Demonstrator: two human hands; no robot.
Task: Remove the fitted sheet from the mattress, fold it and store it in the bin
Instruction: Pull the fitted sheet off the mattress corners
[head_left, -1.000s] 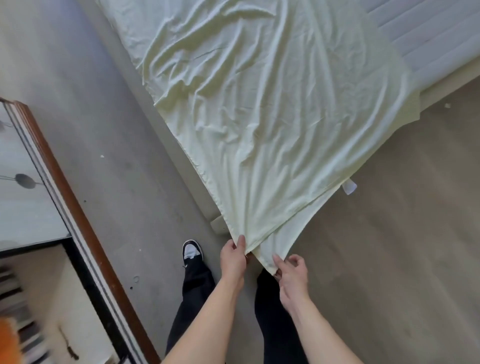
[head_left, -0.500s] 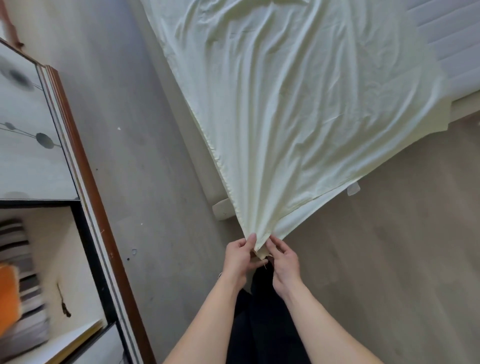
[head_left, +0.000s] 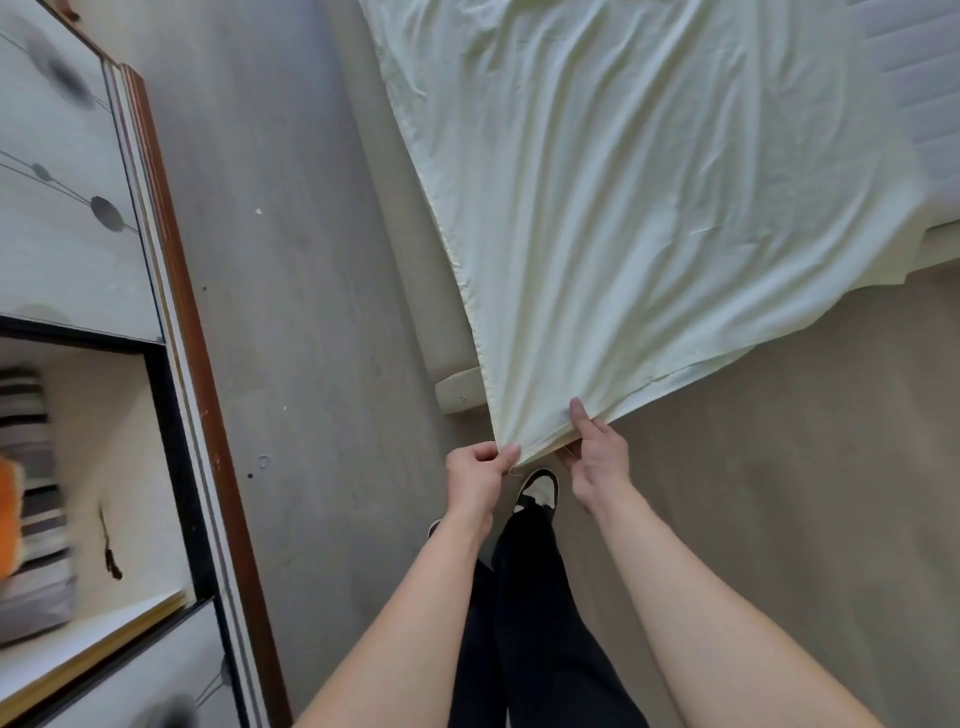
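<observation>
The pale yellow fitted sheet (head_left: 649, 218) lies spread over the bed and hangs stretched off its near corner toward me. My left hand (head_left: 475, 475) pinches the sheet's corner tip between thumb and fingers. My right hand (head_left: 597, 457) grips the sheet's lower edge just to the right, index finger lying on top of the cloth. The bare white quilted mattress (head_left: 919, 67) shows at the upper right. No bin is in view.
The bed frame's padded corner (head_left: 460, 395) juts out just left of the sheet. A wardrobe with a brown edge (head_left: 182, 322) and an open shelf of folded textiles (head_left: 31, 499) stands at the left. Grey floor (head_left: 291, 312) runs between; my legs and a shoe (head_left: 540, 488) are below my hands.
The sheet has been pulled tighter and smoother toward me. My hands have spread slightly apart along the corner, the right one sliding up the edge; my feet have shifted.
</observation>
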